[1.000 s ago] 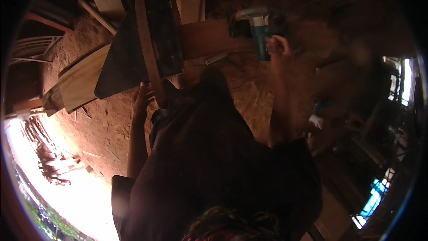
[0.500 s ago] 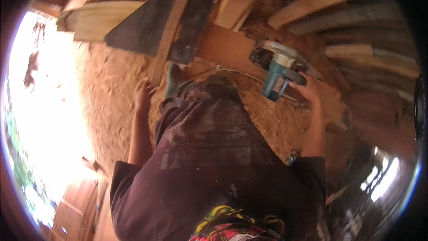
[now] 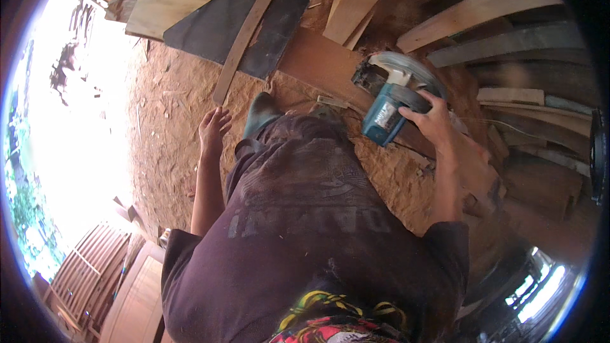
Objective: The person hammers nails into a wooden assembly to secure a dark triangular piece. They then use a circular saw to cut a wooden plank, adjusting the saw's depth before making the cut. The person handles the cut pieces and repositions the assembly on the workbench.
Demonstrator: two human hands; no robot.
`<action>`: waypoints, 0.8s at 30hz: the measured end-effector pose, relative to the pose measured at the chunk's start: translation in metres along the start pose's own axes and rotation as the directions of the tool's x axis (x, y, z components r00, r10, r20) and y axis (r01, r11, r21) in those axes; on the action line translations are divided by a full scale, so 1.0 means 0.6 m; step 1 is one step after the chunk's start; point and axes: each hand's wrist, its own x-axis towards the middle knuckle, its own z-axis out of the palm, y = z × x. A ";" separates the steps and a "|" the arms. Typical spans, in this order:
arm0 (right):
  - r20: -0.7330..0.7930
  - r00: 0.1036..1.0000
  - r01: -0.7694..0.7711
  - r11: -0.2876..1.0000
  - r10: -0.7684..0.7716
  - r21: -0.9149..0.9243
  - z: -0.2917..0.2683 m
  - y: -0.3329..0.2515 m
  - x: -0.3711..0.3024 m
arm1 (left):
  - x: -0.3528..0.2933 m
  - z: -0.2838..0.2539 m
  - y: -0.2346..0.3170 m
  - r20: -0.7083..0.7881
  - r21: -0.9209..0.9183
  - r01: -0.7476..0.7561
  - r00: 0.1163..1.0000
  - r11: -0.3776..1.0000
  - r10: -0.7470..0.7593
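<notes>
My right hand (image 3: 433, 119) is wrapped round the rear of a teal and black circular saw (image 3: 383, 116). The saw rests on or just above a reddish-brown board (image 3: 322, 62); I cannot tell which. Its round guard faces away from me. A long, narrow wooden strip (image 3: 249, 32) lies slantwise across a dark, pointed panel (image 3: 206, 25). Just below the strip's near end is my left hand (image 3: 213, 128), its fingers loosely bent and apart, with nothing seen in them.
Pale planks (image 3: 363, 0) lie beyond the board. Stacked curved timbers (image 3: 483, 16) fill the far right. Light boards (image 3: 166, 13) sit at the far left. A slatted wooden piece (image 3: 89, 257) and a panelled door (image 3: 135, 298) stand at lower left. Sawdust covers the ground (image 3: 175, 105).
My left hand and the strip's near end now show a gap between them. The saw stays in my right hand, turned slightly. The whole view has shifted a little.
</notes>
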 end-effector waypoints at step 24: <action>-0.389 0.854 0.177 0.510 0.345 0.842 0.418 -0.398 0.095 | 0.193 -0.125 0.179 0.489 0.196 -0.180 0.870 0.964 0.063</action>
